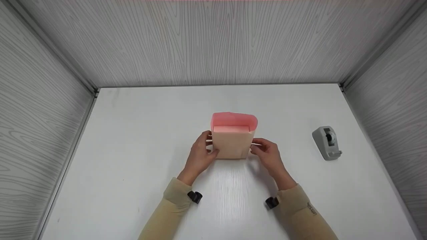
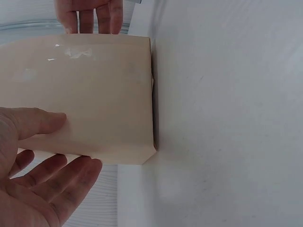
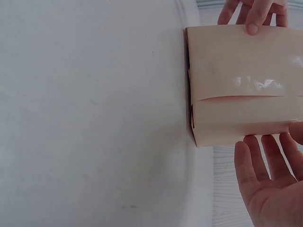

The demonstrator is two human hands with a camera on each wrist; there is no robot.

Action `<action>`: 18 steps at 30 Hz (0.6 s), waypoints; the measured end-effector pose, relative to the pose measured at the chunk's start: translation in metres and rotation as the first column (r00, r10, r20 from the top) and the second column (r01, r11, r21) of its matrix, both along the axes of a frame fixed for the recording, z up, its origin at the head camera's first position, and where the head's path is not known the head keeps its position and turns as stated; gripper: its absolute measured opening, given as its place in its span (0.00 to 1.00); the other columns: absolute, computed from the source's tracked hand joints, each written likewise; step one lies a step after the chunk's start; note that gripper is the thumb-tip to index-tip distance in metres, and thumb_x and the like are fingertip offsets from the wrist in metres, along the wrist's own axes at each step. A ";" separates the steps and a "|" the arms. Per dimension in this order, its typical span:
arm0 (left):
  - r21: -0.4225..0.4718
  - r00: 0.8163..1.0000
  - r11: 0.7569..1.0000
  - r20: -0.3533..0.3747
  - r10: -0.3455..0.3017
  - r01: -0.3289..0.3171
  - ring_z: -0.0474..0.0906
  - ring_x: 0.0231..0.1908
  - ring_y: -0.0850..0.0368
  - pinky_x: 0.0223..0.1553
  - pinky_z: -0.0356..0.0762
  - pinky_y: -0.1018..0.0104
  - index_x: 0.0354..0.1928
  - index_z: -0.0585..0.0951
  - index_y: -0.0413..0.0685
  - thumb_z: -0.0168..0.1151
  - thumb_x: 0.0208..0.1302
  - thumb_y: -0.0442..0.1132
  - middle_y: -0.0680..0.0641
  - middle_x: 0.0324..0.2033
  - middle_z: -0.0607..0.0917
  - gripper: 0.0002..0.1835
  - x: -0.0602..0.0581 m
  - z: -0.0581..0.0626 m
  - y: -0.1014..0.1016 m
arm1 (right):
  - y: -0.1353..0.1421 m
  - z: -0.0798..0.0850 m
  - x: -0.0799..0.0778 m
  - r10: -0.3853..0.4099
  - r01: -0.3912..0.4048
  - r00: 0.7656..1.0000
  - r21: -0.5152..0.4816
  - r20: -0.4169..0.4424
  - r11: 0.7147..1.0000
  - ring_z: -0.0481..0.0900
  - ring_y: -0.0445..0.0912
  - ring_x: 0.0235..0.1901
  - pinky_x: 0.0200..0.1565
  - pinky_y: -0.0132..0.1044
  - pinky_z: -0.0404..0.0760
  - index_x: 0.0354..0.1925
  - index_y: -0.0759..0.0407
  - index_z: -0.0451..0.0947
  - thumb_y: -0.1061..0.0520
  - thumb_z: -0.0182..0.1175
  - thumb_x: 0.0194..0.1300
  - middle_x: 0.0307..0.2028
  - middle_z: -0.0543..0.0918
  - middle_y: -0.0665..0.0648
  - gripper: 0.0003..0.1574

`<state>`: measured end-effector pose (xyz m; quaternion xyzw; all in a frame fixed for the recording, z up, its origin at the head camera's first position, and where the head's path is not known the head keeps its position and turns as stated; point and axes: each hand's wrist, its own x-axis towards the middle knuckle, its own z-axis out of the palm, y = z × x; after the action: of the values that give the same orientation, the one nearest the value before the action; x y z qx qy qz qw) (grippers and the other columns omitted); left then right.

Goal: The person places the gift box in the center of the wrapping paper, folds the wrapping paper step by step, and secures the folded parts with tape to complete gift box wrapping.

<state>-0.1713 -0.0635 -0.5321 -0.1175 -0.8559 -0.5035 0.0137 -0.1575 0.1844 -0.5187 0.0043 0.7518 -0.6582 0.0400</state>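
Upright on the white table, in the middle of the head view, is a beige paper bag [image 1: 232, 145] with a pink inside that shows at its open top. My left hand [image 1: 201, 150] holds its left side, the thumb [image 2: 49, 121] on the front face and the fingers [image 2: 83, 172] along the side. At the opposite side, my right hand [image 1: 267, 153] touches the bag with fairly straight fingertips [image 3: 270, 146]; its thumb is by the front edge. Shiny clear tape [image 3: 258, 85] crosses a seam on the front. The bag's back is hidden.
A grey tape dispenser [image 1: 327, 143] stands on the table [image 1: 150, 133] to the right, beyond my right hand. Wood-grain panels [image 1: 213, 43] enclose the table at the back, left and right. Small black devices [image 1: 195, 196] sit at both wrists, over the beige sleeves.
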 end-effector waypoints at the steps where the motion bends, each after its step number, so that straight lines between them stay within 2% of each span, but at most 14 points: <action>1: 0.002 1.000 1.000 0.003 -0.001 0.001 0.79 0.51 0.49 0.44 0.81 0.55 0.65 0.67 0.41 0.67 0.59 0.32 0.42 0.54 0.77 0.32 0.000 0.000 0.000 | -0.001 0.004 0.002 0.006 -0.006 1.000 -0.003 -0.005 1.000 0.82 0.50 0.45 0.47 0.38 0.81 0.53 0.73 0.78 0.69 0.58 0.66 0.50 0.81 0.65 0.17; 4: -0.005 1.000 1.000 -0.002 -0.015 0.015 0.79 0.51 0.49 0.45 0.81 0.55 0.64 0.68 0.41 0.67 0.60 0.35 0.43 0.54 0.77 0.31 0.002 0.000 -0.003 | 0.001 0.009 0.004 0.027 -0.027 1.000 -0.001 -0.015 1.000 0.82 0.51 0.48 0.47 0.36 0.81 0.54 0.73 0.77 0.71 0.56 0.65 0.52 0.80 0.65 0.19; 10: -0.004 0.999 1.000 -0.036 -0.014 0.014 0.79 0.52 0.49 0.47 0.80 0.54 0.64 0.69 0.40 0.67 0.63 0.40 0.43 0.54 0.78 0.30 0.009 0.004 -0.010 | 0.012 0.013 0.003 0.040 -0.039 0.998 0.012 -0.050 0.999 0.76 0.62 0.56 0.48 0.34 0.79 0.59 0.71 0.73 0.76 0.54 0.62 0.56 0.77 0.67 0.26; 14: 0.015 0.998 1.000 -0.057 0.016 -0.015 0.78 0.54 0.50 0.48 0.80 0.57 0.64 0.71 0.39 0.67 0.64 0.45 0.44 0.56 0.79 0.31 0.014 0.010 -0.012 | 0.015 0.013 0.003 0.034 -0.029 0.996 0.062 -0.076 0.998 0.74 0.62 0.59 0.55 0.43 0.76 0.61 0.68 0.71 0.72 0.60 0.62 0.58 0.76 0.64 0.28; 18: 0.035 0.995 0.999 -0.097 0.017 -0.014 0.78 0.54 0.51 0.47 0.80 0.60 0.65 0.71 0.39 0.64 0.66 0.50 0.44 0.57 0.79 0.32 0.016 0.014 -0.009 | 0.009 0.006 0.002 0.049 -0.036 0.994 0.124 -0.101 0.992 0.75 0.57 0.58 0.58 0.53 0.73 0.63 0.63 0.71 0.61 0.70 0.60 0.58 0.76 0.60 0.34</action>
<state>-0.1549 -0.0726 -0.5177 -0.1350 -0.8464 -0.5115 0.0614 -0.1551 0.1937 -0.5126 -0.0436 0.7916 -0.6093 0.0146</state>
